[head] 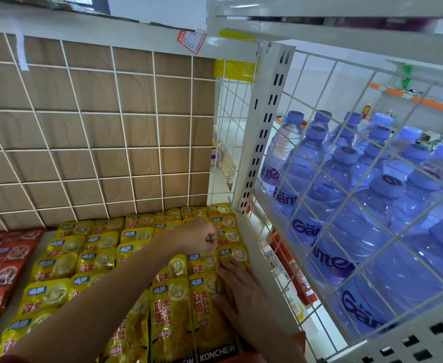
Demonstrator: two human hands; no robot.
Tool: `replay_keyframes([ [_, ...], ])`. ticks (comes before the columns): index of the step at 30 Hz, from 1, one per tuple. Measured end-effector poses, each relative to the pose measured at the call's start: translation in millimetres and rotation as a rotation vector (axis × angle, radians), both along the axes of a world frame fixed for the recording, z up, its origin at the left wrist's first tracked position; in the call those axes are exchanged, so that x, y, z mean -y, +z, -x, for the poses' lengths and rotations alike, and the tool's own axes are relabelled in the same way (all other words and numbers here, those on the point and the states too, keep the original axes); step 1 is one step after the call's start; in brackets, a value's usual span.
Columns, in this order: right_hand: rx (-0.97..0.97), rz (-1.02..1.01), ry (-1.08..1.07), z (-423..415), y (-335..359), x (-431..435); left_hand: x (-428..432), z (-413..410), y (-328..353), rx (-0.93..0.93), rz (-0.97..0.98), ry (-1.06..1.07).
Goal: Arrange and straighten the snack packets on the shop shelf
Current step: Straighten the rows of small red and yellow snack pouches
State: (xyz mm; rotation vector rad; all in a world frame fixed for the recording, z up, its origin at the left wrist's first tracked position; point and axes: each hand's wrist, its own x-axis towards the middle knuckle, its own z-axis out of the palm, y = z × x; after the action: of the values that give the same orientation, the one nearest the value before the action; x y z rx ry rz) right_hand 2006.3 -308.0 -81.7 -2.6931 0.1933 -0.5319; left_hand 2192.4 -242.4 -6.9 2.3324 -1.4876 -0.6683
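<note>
Yellow snack packets (94, 258) lie in overlapping rows on the white shelf, filling its right part up to the white side frame. My left hand (198, 235) reaches across them to the far right column, fingers pinched on the top edge of a yellow packet (226, 237) there. My right hand (237, 286) lies flat, fingers spread, pressing on the packets of the rightmost column near the frame. Larger yellow packets (170, 318) marked KONCHEW sit in front, partly under my arms.
Red snack packets (0, 273) fill the shelf's left side. A white wire grid (121, 127) with cardboard behind forms the back. The white slotted upright (264, 127) and a wire side panel bound the right; blue water bottles (359, 195) stand beyond it.
</note>
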Motion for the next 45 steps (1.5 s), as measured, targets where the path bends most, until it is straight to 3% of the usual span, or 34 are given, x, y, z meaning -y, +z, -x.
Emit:
replay_keyframes([
  [24, -0.093, -0.087, 0.008, 2, 13, -3, -5, 5, -4, 0.064, 0.074, -0.006],
  [30, 0.044, -0.335, -0.232, 11, 23, 2, -11, 8, -6, 0.074, 0.174, 0.055],
  [36, -0.038, -0.378, -0.326, 22, 23, 7, -13, 10, -8, 0.094, 0.228, 0.063],
  [45, -0.138, -0.384, -0.264, 24, 29, -1, -2, 19, -11, -0.016, 0.206, 0.035],
])
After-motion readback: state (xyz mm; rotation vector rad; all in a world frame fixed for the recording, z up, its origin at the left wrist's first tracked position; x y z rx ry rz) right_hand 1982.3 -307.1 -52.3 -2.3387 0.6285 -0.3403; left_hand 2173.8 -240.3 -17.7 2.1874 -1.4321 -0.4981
